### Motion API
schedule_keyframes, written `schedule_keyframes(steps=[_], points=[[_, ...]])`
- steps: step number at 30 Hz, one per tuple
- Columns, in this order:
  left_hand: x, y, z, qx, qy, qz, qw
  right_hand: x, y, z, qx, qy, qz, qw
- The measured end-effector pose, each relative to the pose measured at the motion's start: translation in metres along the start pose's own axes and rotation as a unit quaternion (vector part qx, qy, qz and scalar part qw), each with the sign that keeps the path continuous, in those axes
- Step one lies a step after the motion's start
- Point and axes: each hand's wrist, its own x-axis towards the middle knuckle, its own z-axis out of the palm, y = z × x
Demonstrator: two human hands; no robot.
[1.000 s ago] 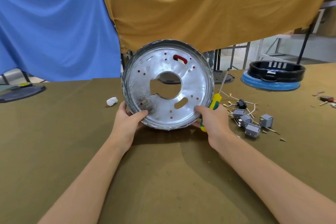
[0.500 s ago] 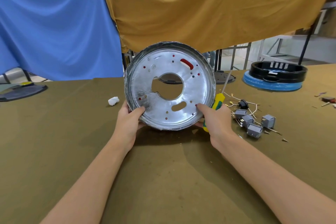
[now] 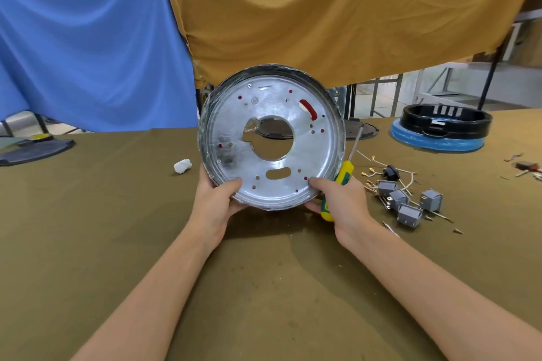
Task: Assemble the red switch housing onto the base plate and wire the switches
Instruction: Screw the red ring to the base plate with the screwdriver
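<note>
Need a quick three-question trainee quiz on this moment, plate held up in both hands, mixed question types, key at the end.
1. True or false: the base plate lies flat on the table.
2. Besides the plate, the right hand holds: A) screwdriver B) pliers C) tape.
3. The grey switches lie to which side of the plate?

Key: 1. False; the left hand and right hand hold it upright. 2. A. 3. Right.

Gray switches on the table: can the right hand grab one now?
Probably not yet. The right hand is already full, gripping the base plate and a screwdriver. The gray switches lie close beside it, nothing between.
</note>
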Motion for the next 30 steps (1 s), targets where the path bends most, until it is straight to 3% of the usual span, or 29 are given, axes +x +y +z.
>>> schedule_keyframes(steps=[5,11,17,30], points=[[0.0,0.002,-0.001,-0.023,0.038,0.001,0.999,0.004,-0.001,-0.002,-0.014,0.014,-0.011,1.0],[-0.006,-0.006,0.007,0.0,-0.078,0.001,0.997,0.002,0.002,-0.002,0.027,-0.007,-0.007,1.0],[-0.004,-0.005,0.004,0.02,-0.002,0.027,0.999,-0.005,0.003,0.004,-0.005,-0.066,-0.038,0.997],[-0.007,0.001,0.008,0.007,0.001,0.052,0.999,-0.008,0.004,0.005,-0.018,-0.062,-0.039,0.997]])
